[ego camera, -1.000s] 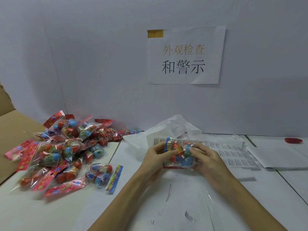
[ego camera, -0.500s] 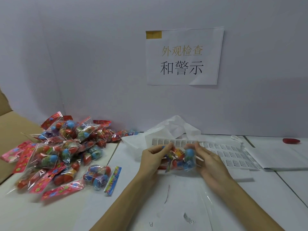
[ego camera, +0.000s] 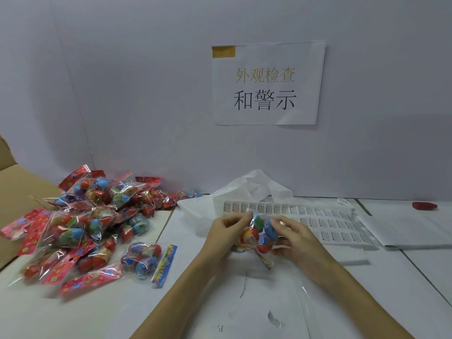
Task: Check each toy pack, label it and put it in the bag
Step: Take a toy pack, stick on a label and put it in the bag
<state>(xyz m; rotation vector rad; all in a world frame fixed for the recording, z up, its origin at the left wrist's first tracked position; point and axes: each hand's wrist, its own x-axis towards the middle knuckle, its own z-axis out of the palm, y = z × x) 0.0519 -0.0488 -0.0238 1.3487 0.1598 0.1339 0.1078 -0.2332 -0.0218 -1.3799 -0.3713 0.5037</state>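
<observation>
Holding a clear plastic toy pack of red, blue and yellow egg-shaped toys (ego camera: 259,237) above the white table (ego camera: 342,289), I am gripping it from both sides: my left hand (ego camera: 226,234) is pinching its left edge with curled fingers, and my right hand (ego camera: 294,237) is curling round its right side. The pack's coloured header strip is hanging down below my hands. Just behind the pack, a white sheet of small printed warning labels (ego camera: 318,222) is lying flat on the table, and a crumpled white plastic bag (ego camera: 244,192) is sitting against the wall beyond it. To my left, a heap of similar clear toy packs with red and pink headers (ego camera: 85,221) is piling up on the table, with one loose pack with a blue header (ego camera: 144,259) lying nearest me. A brown cardboard box (ego camera: 14,189) is showing at the far left edge. A white paper sign with Chinese writing (ego camera: 266,84) is hanging taped to the grey wall.
</observation>
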